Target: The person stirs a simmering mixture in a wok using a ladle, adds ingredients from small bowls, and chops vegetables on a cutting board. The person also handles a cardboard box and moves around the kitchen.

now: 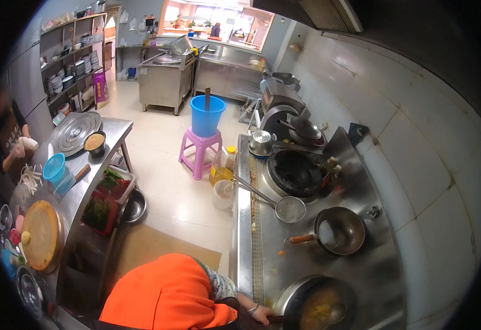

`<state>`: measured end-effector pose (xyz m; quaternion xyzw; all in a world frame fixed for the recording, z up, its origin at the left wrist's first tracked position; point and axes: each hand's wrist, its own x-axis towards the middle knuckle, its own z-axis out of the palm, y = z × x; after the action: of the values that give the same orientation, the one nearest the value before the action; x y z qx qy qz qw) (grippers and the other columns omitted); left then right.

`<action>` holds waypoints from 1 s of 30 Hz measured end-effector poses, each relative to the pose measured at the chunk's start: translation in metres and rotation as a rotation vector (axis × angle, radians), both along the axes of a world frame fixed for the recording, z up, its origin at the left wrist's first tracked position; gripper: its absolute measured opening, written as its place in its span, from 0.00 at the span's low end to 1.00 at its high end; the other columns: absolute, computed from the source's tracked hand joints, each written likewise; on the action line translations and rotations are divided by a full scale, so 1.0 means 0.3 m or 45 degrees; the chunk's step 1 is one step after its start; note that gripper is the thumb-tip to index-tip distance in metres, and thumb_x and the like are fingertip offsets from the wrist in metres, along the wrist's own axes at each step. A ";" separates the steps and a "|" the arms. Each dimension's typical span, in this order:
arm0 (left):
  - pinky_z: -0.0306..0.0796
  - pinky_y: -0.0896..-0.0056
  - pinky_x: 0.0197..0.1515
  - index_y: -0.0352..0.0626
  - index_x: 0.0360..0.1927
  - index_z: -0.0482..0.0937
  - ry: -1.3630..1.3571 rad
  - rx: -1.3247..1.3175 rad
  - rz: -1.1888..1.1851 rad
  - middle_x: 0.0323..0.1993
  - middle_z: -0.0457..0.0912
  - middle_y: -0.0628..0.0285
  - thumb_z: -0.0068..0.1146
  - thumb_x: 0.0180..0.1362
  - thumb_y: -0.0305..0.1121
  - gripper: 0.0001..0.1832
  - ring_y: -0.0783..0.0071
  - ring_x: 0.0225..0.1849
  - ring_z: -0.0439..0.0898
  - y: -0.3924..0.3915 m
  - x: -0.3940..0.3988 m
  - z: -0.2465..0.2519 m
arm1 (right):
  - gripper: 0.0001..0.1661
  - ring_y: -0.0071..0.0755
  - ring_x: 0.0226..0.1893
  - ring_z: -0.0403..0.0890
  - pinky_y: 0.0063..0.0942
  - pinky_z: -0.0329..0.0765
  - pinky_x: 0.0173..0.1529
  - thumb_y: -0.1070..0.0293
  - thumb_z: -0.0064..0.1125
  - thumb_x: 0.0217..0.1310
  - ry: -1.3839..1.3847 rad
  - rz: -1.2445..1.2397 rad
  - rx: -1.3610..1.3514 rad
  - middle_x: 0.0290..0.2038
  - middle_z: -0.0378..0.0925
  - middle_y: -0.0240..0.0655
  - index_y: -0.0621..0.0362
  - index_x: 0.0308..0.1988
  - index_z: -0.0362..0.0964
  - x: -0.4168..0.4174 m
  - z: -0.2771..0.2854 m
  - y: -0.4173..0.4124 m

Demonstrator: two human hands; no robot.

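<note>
At the bottom edge, my left hand (261,315), below a patterned sleeve, is closed around the dark handle (279,319) of a wok (349,299). Yellowish food (321,309) in liquid lies in the wok, with the bowl of a metal ladle (338,314) in it. My right hand is out of view. Beyond the wok, a wooden-handled pan (347,231) rests on the steel stove top, near a long-handled strainer (290,209). An empty-looking black burner well (295,173) is farther along.
A pink stool (200,153) holds a blue bucket (207,117). An oil jug (222,167) and a white bucket (223,194) stand beside the stove. Left, a steel table bears a round chopping board (40,236) and a cleaver (73,181); a co-worker (11,136) stands behind it.
</note>
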<state>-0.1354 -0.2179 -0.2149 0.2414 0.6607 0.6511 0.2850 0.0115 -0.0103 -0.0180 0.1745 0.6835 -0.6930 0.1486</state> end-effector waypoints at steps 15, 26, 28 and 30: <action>0.66 0.77 0.20 0.37 0.42 0.68 -0.096 0.087 0.048 0.19 0.70 0.67 0.53 0.44 0.34 0.20 0.80 0.20 0.70 0.017 0.000 -0.089 | 0.25 0.22 0.18 0.65 0.19 0.66 0.21 0.79 0.41 0.54 0.096 -0.035 0.005 0.24 0.66 0.30 0.53 0.53 0.54 -0.023 0.042 -0.026; 0.69 0.75 0.23 0.39 0.43 0.70 -0.278 -0.096 0.058 0.24 0.74 0.66 0.55 0.48 0.42 0.22 0.80 0.24 0.72 -0.051 0.044 0.059 | 0.31 0.23 0.16 0.62 0.23 0.62 0.19 0.76 0.47 0.51 -0.034 -0.266 0.198 0.23 0.65 0.32 0.55 0.57 0.53 -0.013 -0.096 0.008; 0.70 0.74 0.30 0.38 0.44 0.70 -0.245 -0.205 -0.038 0.32 0.76 0.62 0.51 0.51 0.41 0.20 0.77 0.31 0.74 -0.080 0.006 0.117 | 0.30 0.31 0.26 0.70 0.27 0.69 0.30 0.64 0.47 0.55 -0.054 -0.127 0.260 0.31 0.69 0.38 0.61 0.56 0.53 0.003 -0.130 0.054; 0.69 0.72 0.37 0.35 0.50 0.65 -0.150 -0.275 0.097 0.36 0.75 0.58 0.49 0.50 0.38 0.25 0.73 0.35 0.73 -0.083 -0.024 0.212 | 0.32 0.23 0.18 0.68 0.20 0.67 0.21 0.78 0.46 0.49 0.055 -0.286 0.088 0.25 0.68 0.34 0.59 0.57 0.51 0.007 -0.248 0.101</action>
<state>-0.1427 -0.2430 -0.1514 0.1456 0.7177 0.5996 0.3228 0.0135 0.0200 -0.0924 0.2402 0.6862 -0.6849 0.0491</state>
